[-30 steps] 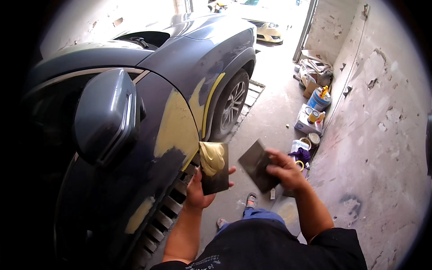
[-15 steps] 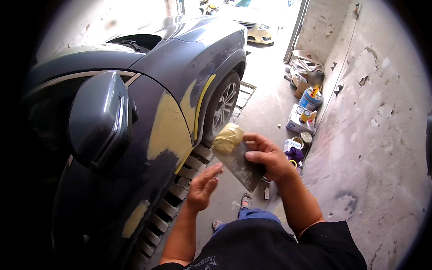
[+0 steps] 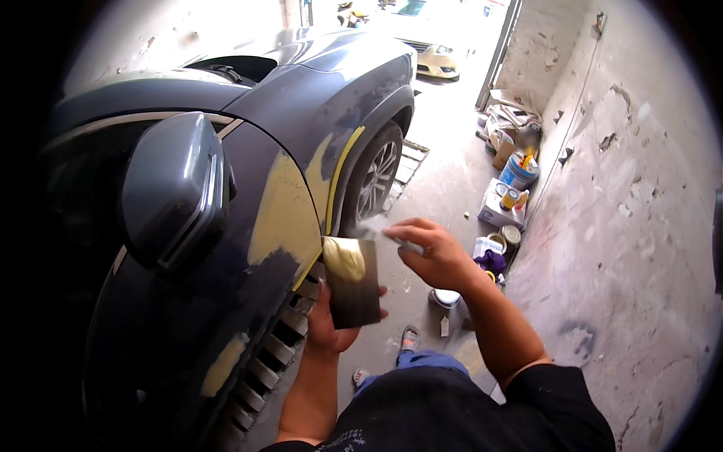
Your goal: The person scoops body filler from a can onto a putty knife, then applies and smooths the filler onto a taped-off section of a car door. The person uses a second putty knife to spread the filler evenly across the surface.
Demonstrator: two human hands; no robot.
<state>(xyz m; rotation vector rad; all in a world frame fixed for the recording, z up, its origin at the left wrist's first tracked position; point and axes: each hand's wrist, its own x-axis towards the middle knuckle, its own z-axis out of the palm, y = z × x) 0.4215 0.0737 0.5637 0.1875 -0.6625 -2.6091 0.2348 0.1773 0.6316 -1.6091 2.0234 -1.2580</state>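
the left hand (image 3: 329, 322) holds a dark flat board (image 3: 355, 282) upright, its fingers wrapped round the lower edge and the thumb tip showing on the right side, so the fingers are clamped on the board. a lump of yellow filler (image 3: 343, 258) sits on the top left corner of the board, above those fingers and just beside the car door (image 3: 248, 248).

the right hand (image 3: 435, 254) is up and to the right of the board, fingers curled together and pinched on a thin light spreader blade (image 3: 380, 229) that sticks out leftward from the fingertips. the blade is blurred, and its tip lies just above the filler lump; i cannot tell whether it touches.

left of both hands the dark car panel carries a broad yellow filler patch (image 3: 282, 211), with a thin yellow strip along the wheel arch (image 3: 343, 173) above the left hand's fingers. a side mirror (image 3: 177, 188) juts out well to the left. the front wheel (image 3: 376, 177) stands above the right hand's fingers.

below the right hand, on the concrete floor (image 3: 437, 181), a small tin (image 3: 446, 298) stands near a sandalled foot (image 3: 409, 338). to the right of the fingers, along the wall (image 3: 625, 226), are cans and boxes (image 3: 506, 202) and a purple rag (image 3: 493, 261).
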